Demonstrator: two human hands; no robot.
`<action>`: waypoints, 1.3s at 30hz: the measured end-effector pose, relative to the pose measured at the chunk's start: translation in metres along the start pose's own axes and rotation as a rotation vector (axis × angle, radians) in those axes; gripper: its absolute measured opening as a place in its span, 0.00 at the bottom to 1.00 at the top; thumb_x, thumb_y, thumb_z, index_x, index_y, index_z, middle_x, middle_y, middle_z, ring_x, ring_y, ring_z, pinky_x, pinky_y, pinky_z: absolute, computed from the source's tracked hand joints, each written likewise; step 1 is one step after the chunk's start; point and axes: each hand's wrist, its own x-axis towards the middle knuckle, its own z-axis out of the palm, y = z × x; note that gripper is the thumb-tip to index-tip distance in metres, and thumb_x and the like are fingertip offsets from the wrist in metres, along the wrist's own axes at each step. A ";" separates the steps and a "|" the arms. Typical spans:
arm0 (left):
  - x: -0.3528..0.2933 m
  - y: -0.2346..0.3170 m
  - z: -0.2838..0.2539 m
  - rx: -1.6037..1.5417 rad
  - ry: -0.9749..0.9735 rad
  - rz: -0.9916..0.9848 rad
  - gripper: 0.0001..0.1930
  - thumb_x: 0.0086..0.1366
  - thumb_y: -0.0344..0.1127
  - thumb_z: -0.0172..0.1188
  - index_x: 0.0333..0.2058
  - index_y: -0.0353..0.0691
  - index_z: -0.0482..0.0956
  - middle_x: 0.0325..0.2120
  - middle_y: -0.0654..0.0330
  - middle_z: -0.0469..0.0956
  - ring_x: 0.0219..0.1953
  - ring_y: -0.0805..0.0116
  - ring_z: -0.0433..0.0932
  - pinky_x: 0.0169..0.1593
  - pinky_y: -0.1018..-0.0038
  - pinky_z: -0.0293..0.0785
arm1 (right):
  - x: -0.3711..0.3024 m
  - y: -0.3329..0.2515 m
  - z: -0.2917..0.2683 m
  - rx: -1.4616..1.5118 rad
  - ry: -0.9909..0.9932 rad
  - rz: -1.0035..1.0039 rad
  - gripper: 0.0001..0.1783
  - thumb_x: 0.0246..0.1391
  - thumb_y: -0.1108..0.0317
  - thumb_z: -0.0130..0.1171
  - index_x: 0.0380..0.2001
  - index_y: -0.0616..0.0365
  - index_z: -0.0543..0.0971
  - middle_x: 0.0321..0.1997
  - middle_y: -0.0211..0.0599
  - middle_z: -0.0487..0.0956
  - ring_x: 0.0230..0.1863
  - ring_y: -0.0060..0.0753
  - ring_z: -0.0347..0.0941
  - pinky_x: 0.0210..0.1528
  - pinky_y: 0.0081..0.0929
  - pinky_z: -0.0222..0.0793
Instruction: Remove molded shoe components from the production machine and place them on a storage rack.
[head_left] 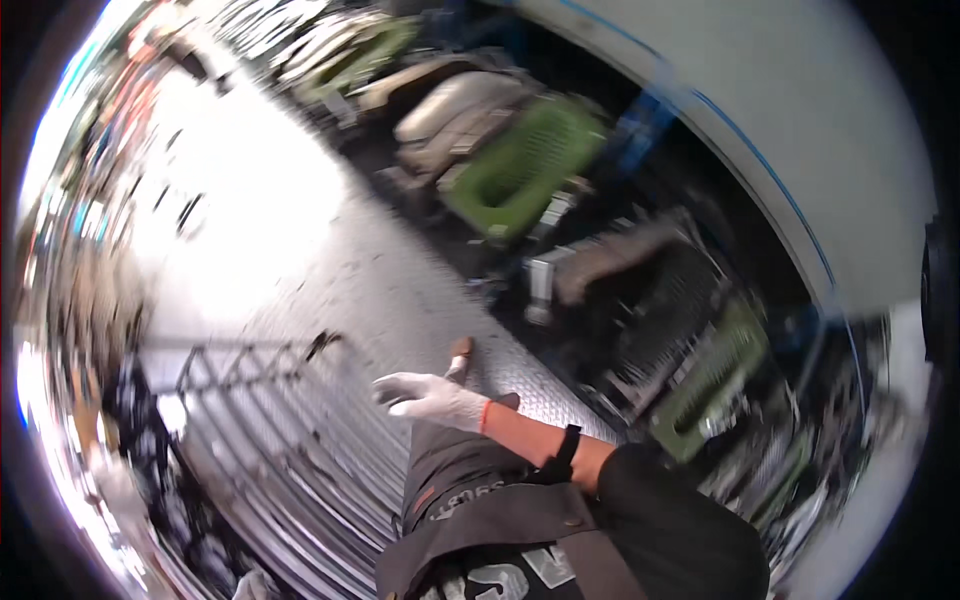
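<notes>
The whole picture is smeared by motion. My right hand, in a white glove with an orange cuff, reaches left across my body at the middle of the view, fingers stretched out and holding nothing. A black band sits on that wrist, and the black sleeve comes in from the lower right. The hand hovers above the right edge of a metal wire rack. A brown shoe tip shows just beyond the fingers. My left hand is not visible.
Diamond-pattern metal floor runs from the middle to a bright glare at upper left. Green plastic crates and piled grey parts line the right side. A pale curved wall fills the upper right.
</notes>
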 end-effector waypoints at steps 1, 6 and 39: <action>0.013 0.041 0.007 -0.276 0.012 0.128 0.19 0.68 0.48 0.54 0.45 0.39 0.81 0.31 0.60 0.81 0.30 0.69 0.78 0.35 0.74 0.73 | -0.011 0.012 -0.001 0.125 0.042 -0.094 0.28 0.56 0.74 0.55 0.61 0.63 0.65 0.56 0.37 0.73 0.58 0.26 0.67 0.61 0.26 0.62; 0.089 0.219 0.123 -0.111 -0.418 0.819 0.15 0.64 0.39 0.53 0.44 0.36 0.79 0.24 0.46 0.79 0.26 0.60 0.81 0.34 0.72 0.75 | -0.140 -0.038 -0.010 0.026 0.528 -0.381 0.25 0.54 0.79 0.55 0.57 0.63 0.69 0.55 0.35 0.74 0.56 0.25 0.69 0.60 0.25 0.63; 0.030 0.529 0.496 -0.869 -1.675 0.636 0.25 0.70 0.44 0.49 0.60 0.36 0.66 0.59 0.56 0.69 0.59 0.63 0.68 0.62 0.68 0.63 | -0.238 -0.027 -0.096 -1.186 1.859 0.488 0.46 0.30 0.56 0.75 0.59 0.42 0.69 0.67 0.47 0.57 0.65 0.74 0.51 0.60 0.59 0.59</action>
